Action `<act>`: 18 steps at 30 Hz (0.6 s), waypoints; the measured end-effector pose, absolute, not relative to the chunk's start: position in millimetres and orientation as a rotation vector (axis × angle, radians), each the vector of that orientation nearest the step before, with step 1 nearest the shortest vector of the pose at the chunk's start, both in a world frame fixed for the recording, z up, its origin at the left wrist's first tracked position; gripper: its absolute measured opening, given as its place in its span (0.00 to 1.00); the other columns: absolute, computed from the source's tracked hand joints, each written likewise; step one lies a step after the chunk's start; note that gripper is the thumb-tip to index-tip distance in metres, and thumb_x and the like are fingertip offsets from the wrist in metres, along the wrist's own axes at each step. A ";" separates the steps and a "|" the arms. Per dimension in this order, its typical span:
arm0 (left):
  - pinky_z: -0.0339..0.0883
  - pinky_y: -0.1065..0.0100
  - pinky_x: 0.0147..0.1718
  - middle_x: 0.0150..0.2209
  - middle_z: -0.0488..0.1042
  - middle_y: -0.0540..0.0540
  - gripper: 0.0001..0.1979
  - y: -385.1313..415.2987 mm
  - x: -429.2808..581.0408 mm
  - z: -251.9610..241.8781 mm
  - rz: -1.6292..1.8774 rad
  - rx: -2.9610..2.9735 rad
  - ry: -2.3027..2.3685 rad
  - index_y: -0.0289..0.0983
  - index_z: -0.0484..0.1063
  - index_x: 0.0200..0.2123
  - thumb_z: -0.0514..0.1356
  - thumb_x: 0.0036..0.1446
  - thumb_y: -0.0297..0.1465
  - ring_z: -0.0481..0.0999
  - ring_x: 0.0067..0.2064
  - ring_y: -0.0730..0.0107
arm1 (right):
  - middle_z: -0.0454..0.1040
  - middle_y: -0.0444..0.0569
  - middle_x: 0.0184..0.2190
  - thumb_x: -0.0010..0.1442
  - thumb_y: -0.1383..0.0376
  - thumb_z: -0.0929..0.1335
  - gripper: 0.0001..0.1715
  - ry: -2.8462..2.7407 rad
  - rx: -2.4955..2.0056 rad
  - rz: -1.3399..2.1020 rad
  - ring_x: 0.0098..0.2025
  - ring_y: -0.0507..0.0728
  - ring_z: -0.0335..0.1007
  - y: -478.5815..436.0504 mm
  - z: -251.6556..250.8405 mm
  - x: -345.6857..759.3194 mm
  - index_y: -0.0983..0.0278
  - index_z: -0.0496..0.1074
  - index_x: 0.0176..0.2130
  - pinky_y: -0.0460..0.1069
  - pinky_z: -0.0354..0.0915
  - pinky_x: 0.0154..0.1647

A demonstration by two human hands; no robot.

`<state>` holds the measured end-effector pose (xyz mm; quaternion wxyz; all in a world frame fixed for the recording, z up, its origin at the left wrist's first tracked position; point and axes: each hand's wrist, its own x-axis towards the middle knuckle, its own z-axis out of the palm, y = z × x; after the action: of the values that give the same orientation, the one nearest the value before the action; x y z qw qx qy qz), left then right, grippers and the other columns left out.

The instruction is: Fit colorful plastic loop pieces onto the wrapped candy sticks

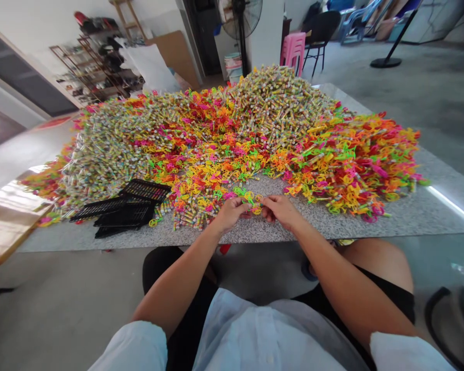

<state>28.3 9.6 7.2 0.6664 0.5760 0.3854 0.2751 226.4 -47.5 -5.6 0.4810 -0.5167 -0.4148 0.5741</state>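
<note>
My left hand (232, 210) and my right hand (279, 208) meet over the front edge of a grey speckled table (410, 214). Both pinch a small yellow and green plastic piece (253, 203) between their fingertips. Just beyond them spreads a huge heap of small bright plastic pieces (232, 134) in yellow, orange, pink and green, mixed with little wrapped tubes. Several loose tubes (189, 219) lie on the table left of my left hand.
Black plastic trays (126, 206) lie stacked at the heap's front left. A wooden board (7, 226) sits at the far left. Behind the table stand a fan (239, 20), shelves (88, 67), a pink stool (294, 49) and chairs (322, 31).
</note>
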 end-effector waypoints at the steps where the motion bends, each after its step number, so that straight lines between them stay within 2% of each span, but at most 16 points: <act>1: 0.75 0.62 0.38 0.33 0.75 0.48 0.17 9.4 27.7 6.5 0.619 1.280 0.868 0.35 0.74 0.36 0.69 0.52 0.42 0.75 0.34 0.69 | 0.75 0.46 0.21 0.62 0.49 0.69 0.22 -1.039 -1.257 1.384 0.16 0.49 0.66 -47.9 -5.4 226.4 0.63 0.70 0.28 0.44 0.57 0.13; 9: 0.75 0.63 0.39 0.35 0.75 0.48 0.17 7.6 25.8 5.9 0.605 1.377 0.881 0.35 0.73 0.36 0.68 0.53 0.43 0.75 0.35 0.70 | 0.75 0.45 0.20 0.61 0.50 0.69 0.20 -0.999 -1.266 1.462 0.15 0.50 0.66 -48.2 -2.0 227.6 0.63 0.70 0.30 0.44 0.56 0.12; 15: 0.73 0.66 0.37 0.30 0.74 0.49 0.14 10.3 24.1 11.5 0.511 1.590 0.910 0.35 0.73 0.34 0.66 0.55 0.40 0.76 0.33 0.70 | 0.73 0.43 0.19 0.59 0.49 0.71 0.20 -0.866 -1.271 1.545 0.14 0.49 0.63 -48.3 -4.9 226.7 0.62 0.69 0.29 0.44 0.53 0.11; 18: 0.72 0.66 0.36 0.30 0.74 0.49 0.14 9.4 24.9 14.3 0.494 1.562 0.938 0.35 0.72 0.33 0.66 0.55 0.41 0.76 0.32 0.70 | 0.74 0.43 0.21 0.60 0.47 0.70 0.22 -0.954 -1.254 1.527 0.16 0.49 0.65 -49.9 -4.7 227.0 0.62 0.69 0.30 0.44 0.55 0.13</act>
<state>24.9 9.4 14.3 0.5869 0.6699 0.4023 0.2119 227.0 -49.9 -4.7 0.4563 -0.5084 -0.3867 0.6195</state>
